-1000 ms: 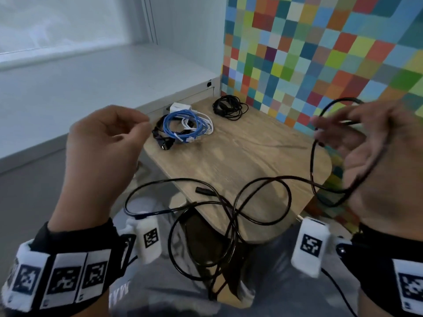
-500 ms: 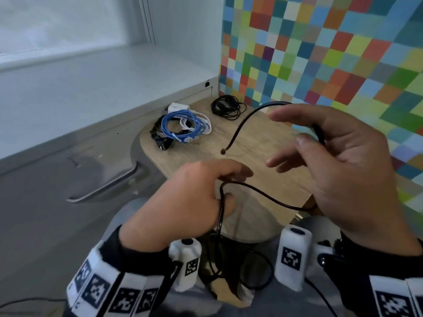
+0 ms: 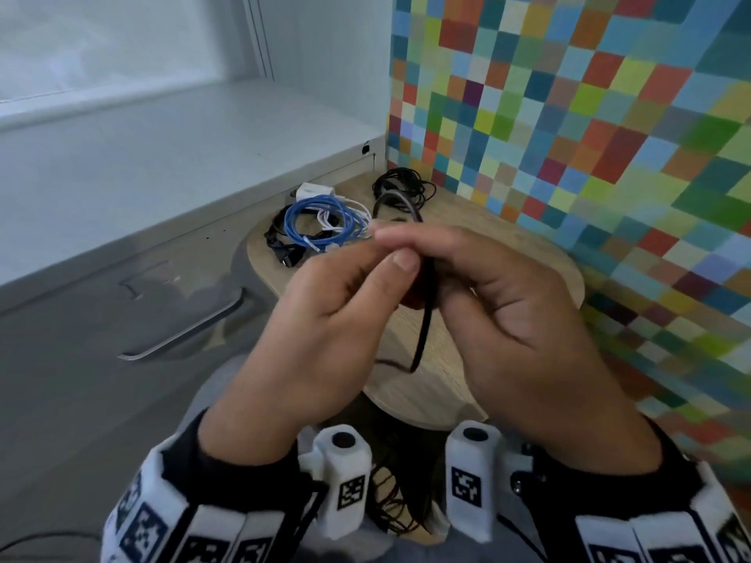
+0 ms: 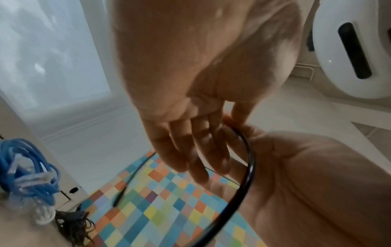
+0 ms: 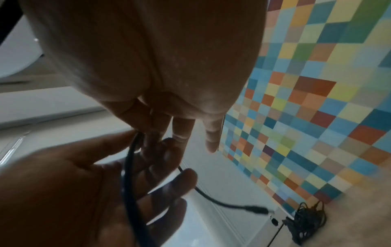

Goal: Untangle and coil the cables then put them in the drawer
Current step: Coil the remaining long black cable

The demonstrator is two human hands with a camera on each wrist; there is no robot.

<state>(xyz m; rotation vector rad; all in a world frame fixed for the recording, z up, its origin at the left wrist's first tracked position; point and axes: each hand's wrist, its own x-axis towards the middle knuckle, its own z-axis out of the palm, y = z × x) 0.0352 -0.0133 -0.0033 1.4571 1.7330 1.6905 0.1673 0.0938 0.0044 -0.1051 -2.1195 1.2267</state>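
Note:
Both hands meet above the small wooden table (image 3: 504, 233), holding one black cable (image 3: 426, 319). My left hand (image 3: 390, 266) pinches it with the thumb on top. My right hand (image 3: 463, 274) holds the same cable against its palm, as the left wrist view shows at the cable (image 4: 249, 167). A short loop rises over the right fingers. The cable's plug end (image 5: 256, 210) hangs free beyond the hands. The rest of the cable drops between my wrists toward my lap.
At the table's far end lie a blue cable coil (image 3: 321, 221), a white charger with cable (image 3: 315, 193), a black cable under them (image 3: 280, 247) and a black coiled cable (image 3: 400, 186). A grey drawer with a metal handle (image 3: 183, 331) is at left. A chequered wall (image 3: 589, 136) stands at right.
The hands, wide apart a second ago with the cable spread in big loops, have come together. The left hand moved right to the right hand, and the cable now runs between them.

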